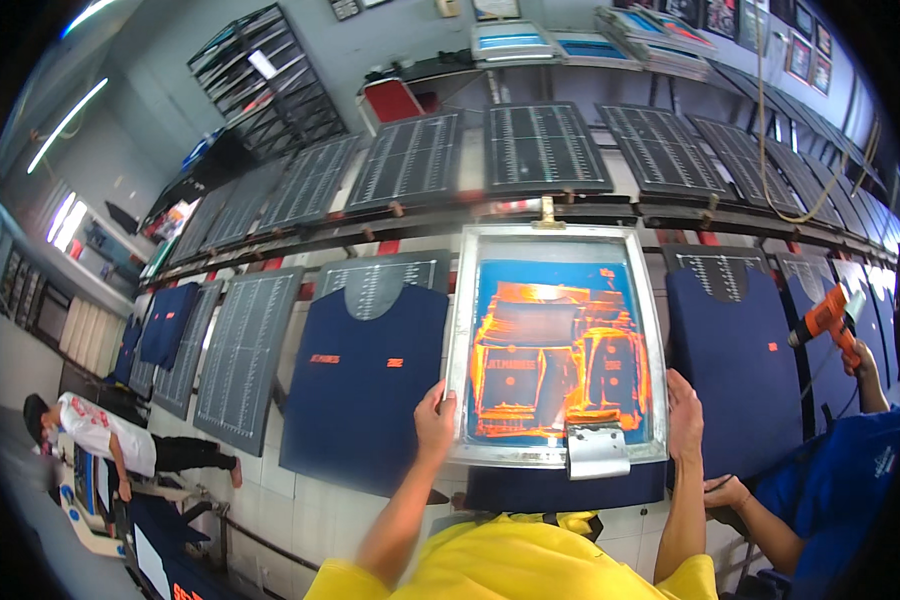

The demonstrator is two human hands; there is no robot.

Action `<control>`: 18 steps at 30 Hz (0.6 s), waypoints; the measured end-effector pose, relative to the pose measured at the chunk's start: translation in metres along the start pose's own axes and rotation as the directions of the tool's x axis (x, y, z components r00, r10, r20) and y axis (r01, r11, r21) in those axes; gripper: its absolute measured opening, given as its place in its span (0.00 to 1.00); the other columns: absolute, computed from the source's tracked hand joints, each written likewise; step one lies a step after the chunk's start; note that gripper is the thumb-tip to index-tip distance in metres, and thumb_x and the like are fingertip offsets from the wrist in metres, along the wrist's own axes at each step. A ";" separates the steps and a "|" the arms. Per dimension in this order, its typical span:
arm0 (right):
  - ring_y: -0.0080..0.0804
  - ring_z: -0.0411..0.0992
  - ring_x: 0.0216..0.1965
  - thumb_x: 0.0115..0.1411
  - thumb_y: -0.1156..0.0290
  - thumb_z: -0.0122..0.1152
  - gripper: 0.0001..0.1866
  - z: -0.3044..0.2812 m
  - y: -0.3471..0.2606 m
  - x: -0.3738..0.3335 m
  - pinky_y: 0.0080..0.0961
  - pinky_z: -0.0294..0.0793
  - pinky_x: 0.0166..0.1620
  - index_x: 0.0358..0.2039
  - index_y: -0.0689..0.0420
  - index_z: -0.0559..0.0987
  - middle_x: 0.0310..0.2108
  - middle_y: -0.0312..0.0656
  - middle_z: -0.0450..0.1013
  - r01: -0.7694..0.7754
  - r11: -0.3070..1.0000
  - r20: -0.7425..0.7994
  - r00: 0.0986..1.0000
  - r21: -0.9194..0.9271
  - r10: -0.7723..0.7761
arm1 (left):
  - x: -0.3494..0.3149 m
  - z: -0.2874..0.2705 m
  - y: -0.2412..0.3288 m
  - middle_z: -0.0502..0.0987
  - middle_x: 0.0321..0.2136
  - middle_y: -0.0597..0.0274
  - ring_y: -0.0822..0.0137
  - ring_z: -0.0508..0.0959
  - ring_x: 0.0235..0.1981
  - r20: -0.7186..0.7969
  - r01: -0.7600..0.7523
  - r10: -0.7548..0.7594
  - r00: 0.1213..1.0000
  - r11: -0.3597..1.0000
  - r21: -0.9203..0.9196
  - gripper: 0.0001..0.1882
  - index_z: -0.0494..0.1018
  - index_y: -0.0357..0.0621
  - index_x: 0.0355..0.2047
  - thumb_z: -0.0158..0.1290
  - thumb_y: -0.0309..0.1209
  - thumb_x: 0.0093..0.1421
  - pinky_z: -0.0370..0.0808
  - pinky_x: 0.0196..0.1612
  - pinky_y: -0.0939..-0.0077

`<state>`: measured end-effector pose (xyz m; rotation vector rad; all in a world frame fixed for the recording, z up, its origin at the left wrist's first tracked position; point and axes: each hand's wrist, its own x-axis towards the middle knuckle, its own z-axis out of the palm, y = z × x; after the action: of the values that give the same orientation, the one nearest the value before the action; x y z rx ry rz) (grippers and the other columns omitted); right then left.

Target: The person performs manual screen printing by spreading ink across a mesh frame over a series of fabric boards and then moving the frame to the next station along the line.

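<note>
A screen printing frame (457,330) with a pale metal rim lies in front of me, its blue mesh smeared with bright orange ink. My left hand (435,420) grips its left edge near the lower corner. On the opposite edge, my right hand (684,412) holds the frame at about the same height. A metal squeegee (598,450) rests inside at the lower right, overlapping the near rim. Below the near rim shows the hem of a navy shirt (565,488); the frame hides the rest of it. A clip (547,213) stands at the frame's far edge.
Navy shirts with small orange prints lie on boards to the left (365,385) and right (735,350). At right, a co-worker in blue holds an orange heat gun (823,315). Bare grey boards (548,150) line the far rail. Another person (110,435) stands far left.
</note>
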<state>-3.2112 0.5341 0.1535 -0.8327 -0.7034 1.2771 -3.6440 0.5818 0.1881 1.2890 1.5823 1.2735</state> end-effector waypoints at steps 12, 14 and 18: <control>0.42 0.62 0.65 0.69 0.48 0.45 0.38 0.154 0.080 -0.034 0.39 0.56 0.69 0.64 0.72 0.63 0.64 0.56 0.63 0.083 0.991 0.034 0.996 -0.101 -0.080 | 0.026 -0.174 -0.034 0.80 0.46 0.52 0.69 0.78 0.46 -0.062 -0.059 0.052 0.997 0.989 -0.134 0.21 0.72 0.25 0.54 0.50 0.29 0.66 0.72 0.52 0.75; 0.42 0.62 0.66 0.70 0.53 0.44 0.35 0.187 0.103 -0.043 0.39 0.54 0.70 0.64 0.73 0.63 0.63 0.56 0.64 0.077 0.992 0.024 0.997 -0.095 -0.075 | 0.036 -0.215 -0.041 0.80 0.46 0.51 0.68 0.78 0.47 -0.074 -0.051 0.042 0.996 0.991 -0.124 0.21 0.72 0.24 0.54 0.49 0.29 0.65 0.72 0.52 0.75; 0.41 0.63 0.64 0.69 0.53 0.48 0.34 0.245 0.152 -0.053 0.37 0.56 0.68 0.63 0.70 0.65 0.62 0.53 0.65 0.067 0.992 0.000 0.998 -0.108 -0.067 | 0.060 -0.285 -0.062 0.80 0.47 0.48 0.66 0.78 0.48 -0.064 -0.051 0.045 0.997 0.994 -0.092 0.22 0.72 0.22 0.53 0.49 0.30 0.64 0.72 0.54 0.74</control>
<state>-3.5044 0.5290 0.1553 -0.8919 -0.7963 1.1851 -3.9408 0.5688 0.2038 1.2466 1.5229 1.4135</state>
